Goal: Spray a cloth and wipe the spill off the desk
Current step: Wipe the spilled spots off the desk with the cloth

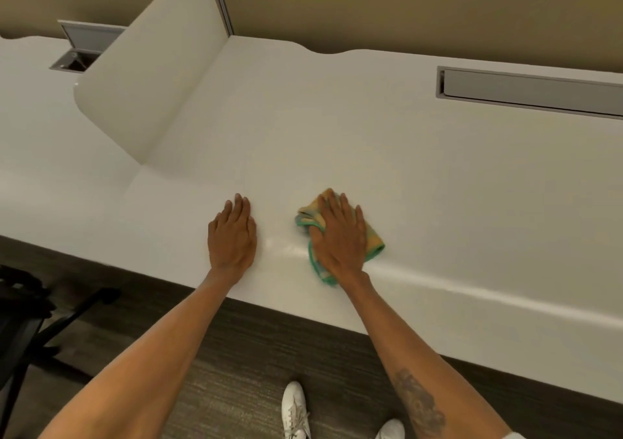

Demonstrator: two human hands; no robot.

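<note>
A crumpled yellow and green cloth (375,240) lies on the white desk (337,142) near its front edge. My right hand (340,236) presses flat on top of the cloth, thumb hooked around its left side. My left hand (232,233) rests palm down on the bare desk, a short way left of the cloth, fingers together and holding nothing. A faint glossy streak (286,246) shows on the desk between my hands. No spray bottle is in view.
A white curved divider panel (148,78) rises at the left. A closed grey cable hatch (532,91) sits at the back right, an open one (77,51) at the back left. A black chair (30,320) stands on the floor at the left. My white shoes (296,408) are below the desk edge.
</note>
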